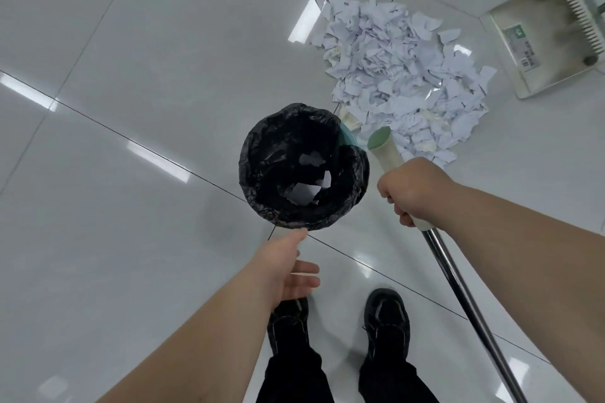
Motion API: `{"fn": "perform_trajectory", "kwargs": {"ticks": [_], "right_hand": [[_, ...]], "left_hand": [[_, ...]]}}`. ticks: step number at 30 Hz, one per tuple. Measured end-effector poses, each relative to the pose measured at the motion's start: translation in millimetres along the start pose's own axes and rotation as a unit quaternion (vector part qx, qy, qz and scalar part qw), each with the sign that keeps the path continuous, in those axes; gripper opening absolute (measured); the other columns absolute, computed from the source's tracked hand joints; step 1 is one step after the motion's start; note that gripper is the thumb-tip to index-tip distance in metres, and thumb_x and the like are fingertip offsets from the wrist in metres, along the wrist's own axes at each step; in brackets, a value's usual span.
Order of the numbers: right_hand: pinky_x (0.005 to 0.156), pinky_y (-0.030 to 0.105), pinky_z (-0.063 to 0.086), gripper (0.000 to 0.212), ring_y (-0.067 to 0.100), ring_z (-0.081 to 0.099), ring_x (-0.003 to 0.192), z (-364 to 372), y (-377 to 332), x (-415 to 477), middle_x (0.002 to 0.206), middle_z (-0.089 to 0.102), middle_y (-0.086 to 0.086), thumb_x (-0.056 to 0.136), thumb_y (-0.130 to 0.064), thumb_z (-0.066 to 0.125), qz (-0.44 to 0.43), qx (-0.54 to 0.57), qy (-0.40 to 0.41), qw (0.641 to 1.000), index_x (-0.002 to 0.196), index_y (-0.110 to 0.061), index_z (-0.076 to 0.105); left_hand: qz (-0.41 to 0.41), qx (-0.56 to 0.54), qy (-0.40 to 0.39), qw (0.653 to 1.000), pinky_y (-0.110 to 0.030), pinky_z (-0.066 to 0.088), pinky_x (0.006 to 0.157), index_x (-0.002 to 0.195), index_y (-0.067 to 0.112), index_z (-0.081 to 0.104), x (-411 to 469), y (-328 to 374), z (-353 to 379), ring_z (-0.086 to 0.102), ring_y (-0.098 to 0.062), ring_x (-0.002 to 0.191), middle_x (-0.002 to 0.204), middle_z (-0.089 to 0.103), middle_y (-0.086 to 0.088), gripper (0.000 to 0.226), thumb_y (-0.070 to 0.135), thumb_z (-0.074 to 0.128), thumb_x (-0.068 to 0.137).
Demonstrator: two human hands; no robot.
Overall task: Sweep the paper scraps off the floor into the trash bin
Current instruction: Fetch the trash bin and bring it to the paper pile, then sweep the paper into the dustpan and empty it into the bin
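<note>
A trash bin (262,154) lined with a black bag stands on the tiled floor in the middle of the view, with a few paper scraps at its bottom. A big heap of white paper scraps (399,72) lies behind it to the right. My right hand (414,190) grips the cream handle of a broom (386,150), whose metal pole runs down to the lower right. My left hand (288,271) hangs open just in front of the bin's near rim, fingers relaxed, one fingertip close to the bag's edge.
A cream dustpan (537,42) with a toothed comb edge lies on the floor at the upper right, beside the heap. My two black shoes (386,321) stand at the bottom centre. Glossy grey tiles (131,75) stretch to the left.
</note>
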State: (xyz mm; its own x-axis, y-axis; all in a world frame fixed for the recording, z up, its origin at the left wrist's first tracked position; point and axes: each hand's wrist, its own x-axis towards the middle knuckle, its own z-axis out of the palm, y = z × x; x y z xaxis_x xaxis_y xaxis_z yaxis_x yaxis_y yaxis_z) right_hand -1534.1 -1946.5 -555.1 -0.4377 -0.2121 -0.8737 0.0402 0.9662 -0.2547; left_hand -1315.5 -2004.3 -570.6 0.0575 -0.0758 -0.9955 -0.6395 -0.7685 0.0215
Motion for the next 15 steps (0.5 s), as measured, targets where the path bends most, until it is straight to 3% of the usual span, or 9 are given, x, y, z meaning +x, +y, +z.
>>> {"fn": "perform_trajectory", "kwargs": {"ticks": [6, 9, 13, 15], "right_hand": [[0.051, 0.027, 0.049, 0.012, 0.026, 0.058, 0.056, -92.0, -28.9, -140.6, 0.07, 0.062, 0.012, 0.085, -0.01, 0.06, -0.031, 0.016, 0.032, 0.999, 0.073, -0.008, 0.059], [0.06, 0.032, 0.055, 0.014, 0.028, 0.059, 0.062, -148.5, -52.3, -226.7, 0.073, 0.063, 0.012, 0.085, -0.011, 0.06, -0.051, 0.024, 0.065, 0.996, 0.071, -0.009, 0.058], [0.061, 0.035, 0.041, 0.014, 0.027, 0.05, 0.063, -223.5, -74.0, -340.3, 0.071, 0.053, 0.013, 0.081, -0.009, 0.059, -0.098, 0.069, 0.136, 0.983, 0.07, -0.006, 0.051], [0.06, 0.037, 0.043, 0.011, 0.028, 0.051, 0.063, -256.4, -75.4, -391.0, 0.07, 0.054, 0.012, 0.08, -0.011, 0.06, -0.118, 0.099, 0.177, 0.972, 0.074, -0.005, 0.053]], "left_hand": [[0.126, 0.041, -0.006, 0.991, -0.035, 0.061, 0.068, 0.117, 0.011, 0.061, -173.7, 52.4, 5.6, 0.072, -0.024, 0.067, 0.101, 0.076, -0.012, 0.023, 0.029, 0.056, 0.102], [0.195, 0.064, -0.026, 0.978, -0.036, 0.059, 0.067, 0.113, 0.012, 0.063, -273.9, 84.0, 15.4, 0.07, -0.024, 0.067, 0.101, 0.077, -0.014, 0.02, 0.026, 0.055, 0.102], [0.275, 0.105, -0.087, 0.952, -0.037, 0.055, 0.069, 0.118, 0.009, 0.06, -400.6, 108.7, 30.4, 0.069, -0.029, 0.069, 0.105, 0.076, -0.019, 0.023, 0.024, 0.057, 0.101], [0.3, 0.136, -0.112, 0.938, -0.037, 0.055, 0.071, 0.117, 0.011, 0.059, -455.4, 111.0, 40.1, 0.069, -0.03, 0.071, 0.105, 0.076, -0.02, 0.02, 0.024, 0.057, 0.101]]}}
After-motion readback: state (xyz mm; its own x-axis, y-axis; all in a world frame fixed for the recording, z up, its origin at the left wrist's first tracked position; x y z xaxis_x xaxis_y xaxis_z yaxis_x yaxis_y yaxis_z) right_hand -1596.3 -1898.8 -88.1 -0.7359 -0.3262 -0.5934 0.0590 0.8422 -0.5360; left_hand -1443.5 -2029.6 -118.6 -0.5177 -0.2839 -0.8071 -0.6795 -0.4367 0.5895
